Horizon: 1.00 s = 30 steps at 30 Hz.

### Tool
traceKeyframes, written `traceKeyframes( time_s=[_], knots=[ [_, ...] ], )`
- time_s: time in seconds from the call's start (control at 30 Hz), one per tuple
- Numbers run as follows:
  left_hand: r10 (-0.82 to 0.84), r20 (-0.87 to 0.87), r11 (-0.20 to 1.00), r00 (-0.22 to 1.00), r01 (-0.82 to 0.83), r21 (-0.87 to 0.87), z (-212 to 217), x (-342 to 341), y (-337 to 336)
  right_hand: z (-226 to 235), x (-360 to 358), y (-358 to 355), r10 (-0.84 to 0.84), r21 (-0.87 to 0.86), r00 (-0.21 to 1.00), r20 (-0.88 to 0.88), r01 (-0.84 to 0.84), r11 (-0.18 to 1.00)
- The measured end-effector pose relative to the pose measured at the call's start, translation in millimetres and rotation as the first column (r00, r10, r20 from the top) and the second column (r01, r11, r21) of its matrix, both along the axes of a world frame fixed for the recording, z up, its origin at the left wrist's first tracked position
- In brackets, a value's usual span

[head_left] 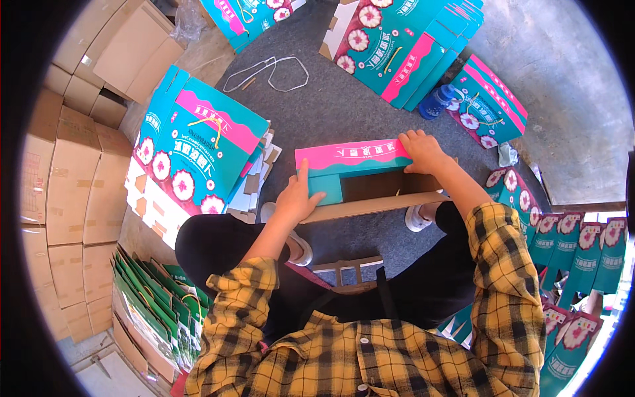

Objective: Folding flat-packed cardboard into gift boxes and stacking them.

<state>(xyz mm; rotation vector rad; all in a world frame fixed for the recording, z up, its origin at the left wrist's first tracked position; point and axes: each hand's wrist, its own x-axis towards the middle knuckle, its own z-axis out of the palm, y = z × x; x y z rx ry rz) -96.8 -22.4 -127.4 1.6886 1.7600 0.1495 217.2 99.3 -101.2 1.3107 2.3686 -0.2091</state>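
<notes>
Between my knees is a partly folded cardboard carton, pink and teal with a wavy border. Its near side gapes, showing brown cardboard inside and a brown edge towards me. My left hand grips the carton's left end, with one finger stretched along the side and the thumb against a teal flap. At the upper right corner, my right hand is bent over the pink panel, with fingers on its far edge and the thumb nearer me. The carton's underside is hidden.
Flat teal-and-pink cartons lean in a stack to the left; another stack stands ahead. A blue jug is beside a finished carton. White strapping lies on the dark floor. Brown boxes line the left; green folded cartons stand below.
</notes>
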Motion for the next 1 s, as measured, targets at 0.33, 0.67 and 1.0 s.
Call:
traceKeyframes(
  time_s=[0.33, 0.67, 1.0],
  knots=[
    [-0.063, -0.156, 0.997, 0.986, 0.068, 0.023, -10.0, -2.1, 7.1, 44.9, 45.7, 26.9, -0.301, 0.1, 0.948, -0.107, 0.312, 0.945],
    [-0.085, -0.127, 0.996, 0.988, 0.084, -0.013, -7.8, 6.8, 11.9, -25.9, 68.0, -35.7, -0.324, 0.007, 0.925, -0.2, 0.332, 0.943],
    [0.118, 0.149, 0.993, 0.982, -0.118, -0.009, -50.5, -16.7, 11.0, -57.2, 79.8, -20.1, -0.635, -0.521, 0.752, -0.174, 0.477, 0.708]
  ],
)
